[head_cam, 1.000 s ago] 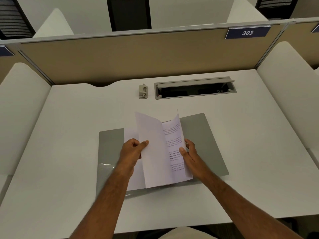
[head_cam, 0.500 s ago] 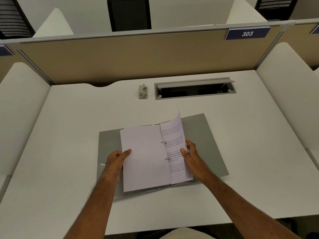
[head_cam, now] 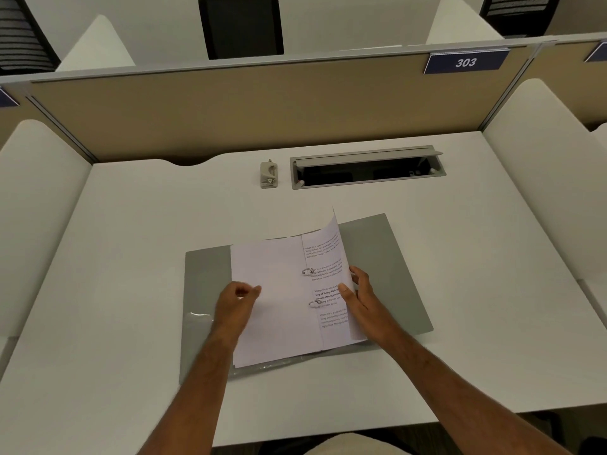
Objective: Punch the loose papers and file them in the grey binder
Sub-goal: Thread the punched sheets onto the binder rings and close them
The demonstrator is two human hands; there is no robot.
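Observation:
The grey binder (head_cam: 387,257) lies open on the white desk (head_cam: 147,241). A blank-backed sheet (head_cam: 272,264) lies flat on its left half, threaded on two metal rings (head_cam: 308,271). My left hand (head_cam: 238,302) hovers or rests on that sheet with loosely curled fingers and is blurred. Printed papers (head_cam: 328,254) stand curled up on the right half. My right hand (head_cam: 359,295) grips their right edge, thumb on the print and fingers behind.
A small grey hole punch (head_cam: 269,174) stands at the back beside an open cable tray (head_cam: 366,170). A clear plastic sleeve (head_cam: 197,320) pokes out at the binder's left. A beige divider (head_cam: 262,110) and white side panels (head_cam: 542,159) bound the desk.
The sheet in my left hand swung over the rings and came down flat on the left side. My left hand let go of its edge and moved onto it. My right hand stayed put.

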